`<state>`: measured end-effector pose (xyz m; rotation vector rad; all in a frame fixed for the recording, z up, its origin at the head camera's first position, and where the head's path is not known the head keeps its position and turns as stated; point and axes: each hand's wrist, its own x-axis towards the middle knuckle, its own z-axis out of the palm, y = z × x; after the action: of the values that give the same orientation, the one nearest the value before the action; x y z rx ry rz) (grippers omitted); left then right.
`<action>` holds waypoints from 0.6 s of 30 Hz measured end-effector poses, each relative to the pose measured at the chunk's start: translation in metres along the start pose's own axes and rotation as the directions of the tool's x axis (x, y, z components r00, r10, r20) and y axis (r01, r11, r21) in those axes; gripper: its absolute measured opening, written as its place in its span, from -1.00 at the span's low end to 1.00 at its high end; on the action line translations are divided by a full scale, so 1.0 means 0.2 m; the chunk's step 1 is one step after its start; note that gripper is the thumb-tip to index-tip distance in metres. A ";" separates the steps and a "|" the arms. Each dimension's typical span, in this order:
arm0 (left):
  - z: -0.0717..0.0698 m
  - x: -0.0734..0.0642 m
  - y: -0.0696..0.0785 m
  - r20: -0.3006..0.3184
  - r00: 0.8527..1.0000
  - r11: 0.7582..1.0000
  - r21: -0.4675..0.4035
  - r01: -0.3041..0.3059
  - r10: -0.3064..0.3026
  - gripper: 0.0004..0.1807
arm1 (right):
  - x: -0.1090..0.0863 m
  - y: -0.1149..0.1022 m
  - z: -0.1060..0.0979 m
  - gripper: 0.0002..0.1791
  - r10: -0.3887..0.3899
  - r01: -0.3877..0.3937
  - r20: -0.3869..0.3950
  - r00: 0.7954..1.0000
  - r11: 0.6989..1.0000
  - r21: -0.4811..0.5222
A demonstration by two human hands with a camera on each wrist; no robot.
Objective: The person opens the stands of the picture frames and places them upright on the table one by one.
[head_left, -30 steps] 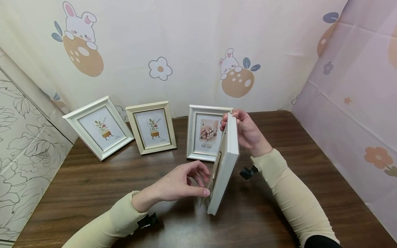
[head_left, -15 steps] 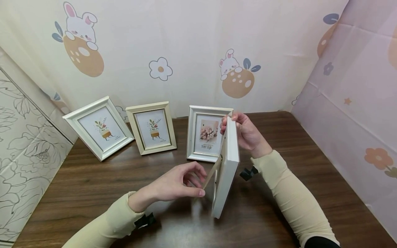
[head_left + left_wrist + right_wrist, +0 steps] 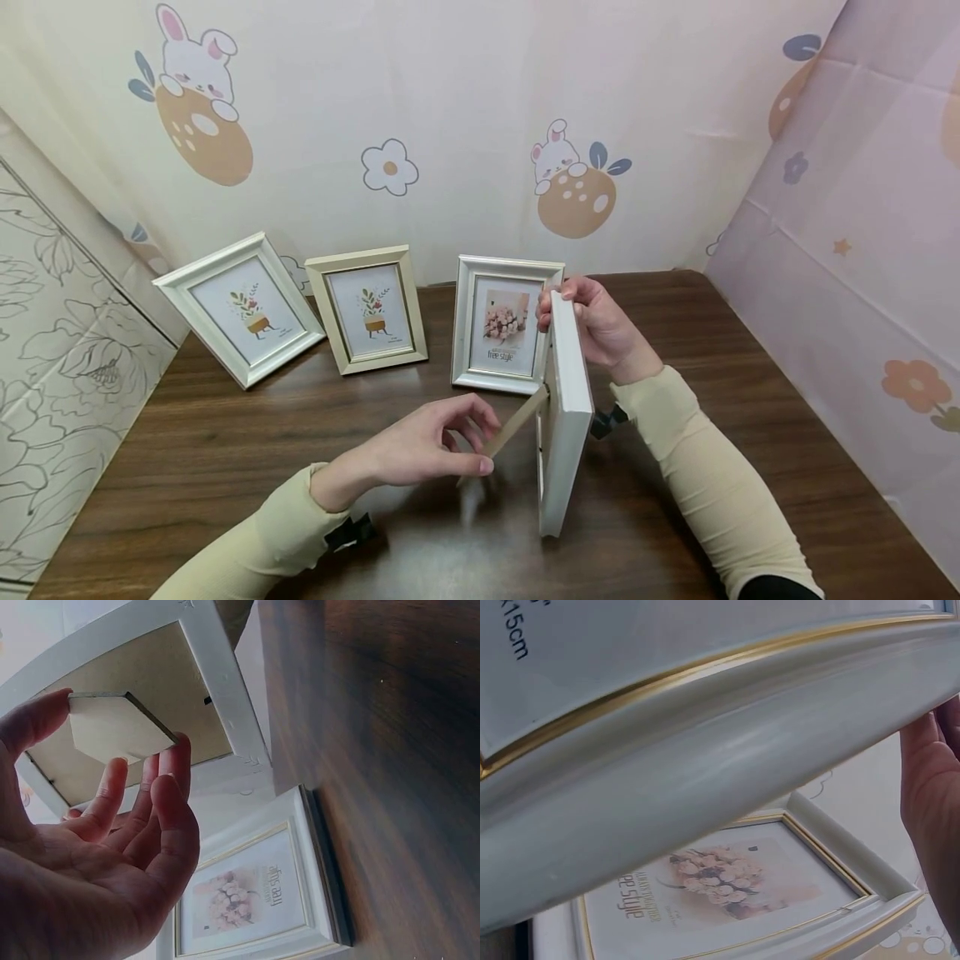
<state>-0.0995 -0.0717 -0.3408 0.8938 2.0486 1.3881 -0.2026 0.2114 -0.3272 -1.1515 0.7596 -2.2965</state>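
Note:
A white picture frame [image 3: 568,417] stands upright near the middle of the table, its back turned to the left. My right hand [image 3: 603,329] grips its top edge, thumb and fingers on either side. A beige easel stand [image 3: 517,421] swings out from the frame's back at an angle. With thumb and fingertips at its opposite edges, my left hand [image 3: 427,442] pinches the stand, as the left wrist view shows. The front of the held frame, with a gold inner edge [image 3: 705,671], shows in the right wrist view.
Behind the held frame stands a white frame with a flower picture [image 3: 504,325]. Further left are a cream frame [image 3: 367,310] and a silvery white frame [image 3: 243,308], leaning tilted. A patterned curtain [image 3: 465,192] hangs behind the brown wooden table [image 3: 187,467].
The stand has swung away from the frame's back, opening a wide gap. The frame's lower end has moved right and the right hand slightly down, while the left hand shifted slightly left.

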 end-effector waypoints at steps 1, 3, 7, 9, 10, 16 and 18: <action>0.00 0.00 0.00 -0.001 1.000 1.000 -0.002 0.000 0.000 -0.61 | 0.00 0.00 0.00 -0.85 -0.002 0.002 -0.001 1.000 1.000 -0.002; 0.00 0.00 0.00 -0.001 1.000 1.000 -0.008 -0.002 0.002 -0.62 | 0.00 -0.01 0.01 -0.84 -0.009 0.009 -0.006 1.000 1.000 -0.014; -0.01 -0.01 -0.01 0.010 1.000 1.000 -0.006 0.007 -0.007 -0.62 | 0.00 -0.04 0.02 -0.85 -0.021 0.020 -0.019 1.000 0.999 -0.046; -0.02 -0.02 -0.02 0.021 1.000 1.000 -0.001 0.012 -0.012 -0.62 | 0.00 -0.06 0.03 -0.85 -0.024 0.023 -0.022 0.999 0.998 -0.052; -0.02 -0.02 -0.03 0.025 1.000 1.000 -0.001 0.014 -0.014 -0.62 | 0.00 -0.07 0.03 -0.85 -0.024 0.023 -0.026 0.999 0.998 -0.054; -0.07 -0.05 -0.08 0.021 1.000 1.000 -0.023 0.006 -0.005 -0.66 | -0.04 -0.15 0.04 -0.85 -0.029 0.026 -0.043 0.999 0.997 -0.068; -0.10 -0.06 -0.10 0.002 1.000 1.000 -0.029 -0.008 0.008 -0.68 | -0.07 -0.18 0.03 -0.84 -0.038 0.035 -0.033 0.999 0.995 -0.088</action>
<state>-0.1102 -0.0974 -0.3525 0.8917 2.0203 1.4168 -0.1953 0.2450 -0.3083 -1.1754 0.8669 -2.3397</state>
